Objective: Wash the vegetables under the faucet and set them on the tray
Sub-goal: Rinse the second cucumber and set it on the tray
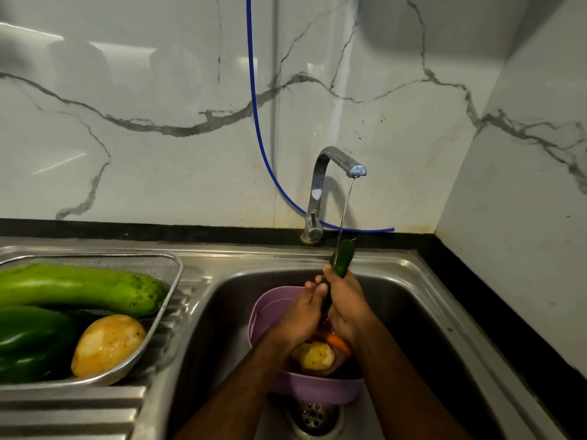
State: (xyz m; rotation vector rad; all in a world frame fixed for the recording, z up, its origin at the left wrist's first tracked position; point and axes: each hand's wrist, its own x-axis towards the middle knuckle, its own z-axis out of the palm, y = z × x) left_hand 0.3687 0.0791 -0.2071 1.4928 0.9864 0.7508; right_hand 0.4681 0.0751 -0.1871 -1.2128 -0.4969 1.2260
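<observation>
Marble-patterned wall panels (143,122), white with grey veins, rise behind a stainless-steel sink (397,281) and meet a second panel at a corner on the right. A black strip runs along the foot of the walls, and a thin blue hose (254,90) hangs down the back panel and curves behind the faucet (320,182). A thin stream of water falls from the spout onto a dark green cucumber (342,257), held upright over the basin. Both hands grip it: the left hand (301,312) with fingers curled around its lower part, the right hand (346,300) closed around it just beside. Below them, a purple colander (270,309) sits in the basin above the drain (314,414), holding a potato (314,355) and a carrot (339,342). On the ribbed draining board (73,408) to the left, a metal mesh tray (165,281) carries a long pale-green gourd (79,287), a green bell pepper (28,341) and a wet yellow potato (108,344).
</observation>
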